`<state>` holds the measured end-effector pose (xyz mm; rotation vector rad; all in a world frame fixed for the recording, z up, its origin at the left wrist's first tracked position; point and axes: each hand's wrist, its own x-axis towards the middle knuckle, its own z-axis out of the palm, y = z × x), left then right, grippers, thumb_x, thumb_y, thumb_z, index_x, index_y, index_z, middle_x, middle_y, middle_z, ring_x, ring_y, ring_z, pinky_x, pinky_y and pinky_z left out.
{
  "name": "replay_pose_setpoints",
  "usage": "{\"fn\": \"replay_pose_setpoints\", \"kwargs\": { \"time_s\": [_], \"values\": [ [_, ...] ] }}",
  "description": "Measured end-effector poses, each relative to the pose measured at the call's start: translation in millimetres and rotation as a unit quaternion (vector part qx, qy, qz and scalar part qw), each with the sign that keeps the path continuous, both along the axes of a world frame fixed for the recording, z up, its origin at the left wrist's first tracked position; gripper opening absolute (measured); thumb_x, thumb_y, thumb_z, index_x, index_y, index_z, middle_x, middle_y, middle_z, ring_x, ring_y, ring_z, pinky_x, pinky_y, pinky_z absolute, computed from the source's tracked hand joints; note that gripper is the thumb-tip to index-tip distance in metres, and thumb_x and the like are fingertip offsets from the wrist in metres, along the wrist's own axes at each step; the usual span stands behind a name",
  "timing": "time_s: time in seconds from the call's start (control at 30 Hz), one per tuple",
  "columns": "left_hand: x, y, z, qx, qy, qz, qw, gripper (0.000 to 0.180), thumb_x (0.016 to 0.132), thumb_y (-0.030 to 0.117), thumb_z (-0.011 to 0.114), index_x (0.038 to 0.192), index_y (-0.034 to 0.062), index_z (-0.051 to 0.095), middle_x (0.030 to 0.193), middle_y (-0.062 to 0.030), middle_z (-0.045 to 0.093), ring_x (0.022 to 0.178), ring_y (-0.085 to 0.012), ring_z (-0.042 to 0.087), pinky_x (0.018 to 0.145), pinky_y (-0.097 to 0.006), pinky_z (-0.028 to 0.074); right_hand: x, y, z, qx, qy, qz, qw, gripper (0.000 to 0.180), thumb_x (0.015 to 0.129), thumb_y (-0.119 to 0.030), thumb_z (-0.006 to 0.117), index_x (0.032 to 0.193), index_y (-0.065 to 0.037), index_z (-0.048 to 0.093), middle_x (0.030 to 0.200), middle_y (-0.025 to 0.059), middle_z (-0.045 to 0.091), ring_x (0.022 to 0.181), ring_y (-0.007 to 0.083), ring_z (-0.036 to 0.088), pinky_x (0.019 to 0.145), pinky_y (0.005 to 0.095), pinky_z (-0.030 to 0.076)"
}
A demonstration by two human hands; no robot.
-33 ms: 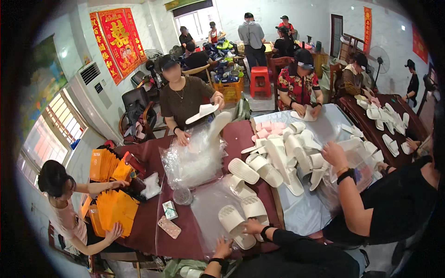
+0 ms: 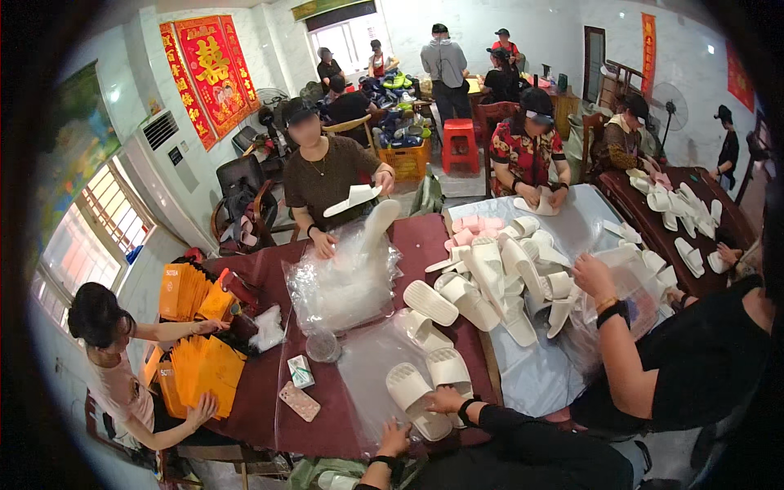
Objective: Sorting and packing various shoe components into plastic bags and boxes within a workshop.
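Crowded workroom, people seated round a dark red table (image 2: 261, 408). At twelve o'clock on it lies a heap of clear bags (image 2: 343, 282); at two o'clock, a pile of white slippers (image 2: 498, 278). Near six o'clock a clear sheet (image 2: 367, 367) carries two slippers (image 2: 429, 384) side by side. Right hand (image 2: 445, 400) rests flat on their near ends, fingers spread. Left hand (image 2: 394, 439) presses the sheet just beside them, open, gripping nothing. Phone (image 2: 300, 401) lies at eight o'clock.
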<state>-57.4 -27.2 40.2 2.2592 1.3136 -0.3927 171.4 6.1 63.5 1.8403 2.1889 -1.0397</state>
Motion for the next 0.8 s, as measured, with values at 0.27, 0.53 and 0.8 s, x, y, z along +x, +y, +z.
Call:
{"fn": "replay_pose_setpoints", "kwargs": {
  "time_s": [0.27,0.53,0.8],
  "values": [
    [-5,1,-21,-0.048,-0.011,0.029,0.998,0.056,0.073,0.025,0.057,0.126,0.0294,0.040,0.140,-0.0224,0.014,0.123,-0.0496,0.017,0.103,-0.049,0.017,-3,4,2,0.054,0.021,-0.083,0.995,0.053,0.079,-0.046,0.050,0.112,-0.004,0.047,0.108,0.0250,0.052,0.100,0.0399,0.050,0.082,0.0507,0.037],
    [-10,-7,-12,0.032,-0.025,-0.034,0.999,0.054,0.075,0.025,0.057,0.126,0.0305,0.039,0.136,-0.0221,0.022,0.117,-0.0475,0.028,0.096,-0.051,0.029,41,-37,27,0.058,0.229,-0.211,0.949,0.057,0.077,-0.040,0.057,0.111,0.004,0.045,0.108,0.0252,0.052,0.103,0.0367,0.049,0.087,0.0394,0.039],
    [-9,7,11,0.093,-0.061,-0.039,0.993,0.049,0.076,0.020,0.056,0.123,0.0204,0.044,0.121,-0.0185,0.041,0.099,-0.0377,0.046,0.084,-0.044,0.041,82,-81,60,0.263,0.190,-0.056,0.944,0.047,0.076,-0.038,0.060,0.095,0.004,0.049,0.081,0.0242,0.054,0.078,0.0365,0.053,0.069,0.0419,0.041]
  ]
}}
